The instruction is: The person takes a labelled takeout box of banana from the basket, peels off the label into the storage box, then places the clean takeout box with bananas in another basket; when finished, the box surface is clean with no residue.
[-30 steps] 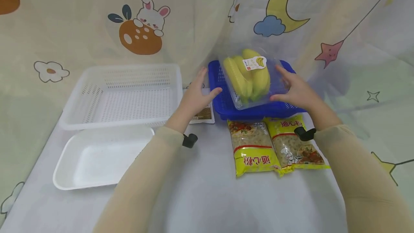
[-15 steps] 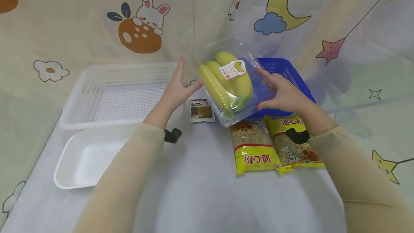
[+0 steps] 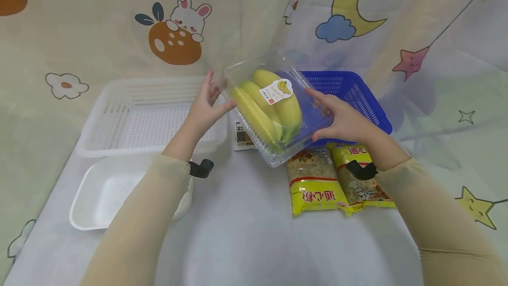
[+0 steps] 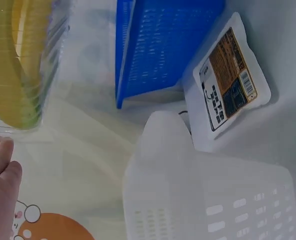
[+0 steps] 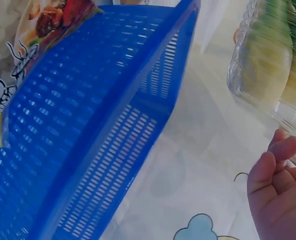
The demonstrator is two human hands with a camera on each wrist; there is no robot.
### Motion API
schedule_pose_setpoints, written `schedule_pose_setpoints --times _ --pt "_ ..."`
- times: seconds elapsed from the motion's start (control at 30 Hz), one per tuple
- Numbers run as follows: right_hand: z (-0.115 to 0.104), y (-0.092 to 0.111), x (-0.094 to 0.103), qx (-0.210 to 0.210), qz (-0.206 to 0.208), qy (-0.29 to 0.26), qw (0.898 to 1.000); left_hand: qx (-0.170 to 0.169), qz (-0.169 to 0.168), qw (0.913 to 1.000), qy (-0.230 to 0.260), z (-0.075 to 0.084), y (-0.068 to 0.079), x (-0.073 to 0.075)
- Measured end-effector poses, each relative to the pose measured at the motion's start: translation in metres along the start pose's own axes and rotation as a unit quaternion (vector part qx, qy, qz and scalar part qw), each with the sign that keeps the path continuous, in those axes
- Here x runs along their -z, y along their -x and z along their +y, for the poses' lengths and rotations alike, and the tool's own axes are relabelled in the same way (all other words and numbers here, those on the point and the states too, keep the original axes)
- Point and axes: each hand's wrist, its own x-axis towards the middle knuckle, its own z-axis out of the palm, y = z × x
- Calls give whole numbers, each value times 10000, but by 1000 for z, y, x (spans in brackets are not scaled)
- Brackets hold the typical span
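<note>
Backdrop's a pale cartoon cloth (image 3: pixel 246 16), printed with a bunny on a spotted orange fruit, a yellow moon with a blue cloud, plus stars and flowers. In front of it there's a whitish tabletop (image 3: pixel 238 237).

Main thing here is a clear plastic box (image 3: pixel 274 114) of bananas (image 3: pixel 290 111), held up between both hands around the middle, tilted so one corner points down toward the tabletop. White sticker on the lid with a little banana picture. Left hand (image 3: pixel 204 109) pinches the left edge, thumb on the near side and fingers up by the corner. Right hand (image 3: pixel 343 118) grips the right edge, thumb low and index finger higher up. Both wrist views show fingertips right against the plastic.

Behind and to the right of the box sits a blue basket (image 3: pixel 369 100) with slotted sides; the right wrist view shows a gap between the two. Just in front of it are two yellow macaroni bags, the left one (image 3: pixel 317 189) with its lettering upside down, the right one (image 3: pixel 362 194) partly behind the right arm.

Over on the left, a white basket (image 3: pixel 158 127), with a shallow white tray (image 3: pixel 99 193) in front, partly covered by the left sleeve (image 3: pixel 136 224). A small brown-and-white packet (image 4: pixel 233 80) lies between the baskets, mostly hidden by the box in the head view.
</note>
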Motion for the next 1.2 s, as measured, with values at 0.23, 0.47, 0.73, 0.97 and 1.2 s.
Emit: schedule_pose_setpoints --times 0.23,0.47,0.73,0.97,1.2 --pt "1 3 -5 -159 56 -842 9963 -97 533 9956 765 -1 21 4" --pt "10 4 -13 237 95 -2005 9794 36 866 9942 637 -8 53 9" --pt "8 4 -19 207 -372 -2778 9597 86 618 9973 -377 -12 78 18" --pt "4 7 -23 -11 -697 -2692 9605 328 70 9844 -1727 -13 97 24" --pt "-1 10 -31 310 -965 -2043 9736 432 -395 9623 -2658 -15 119 22"
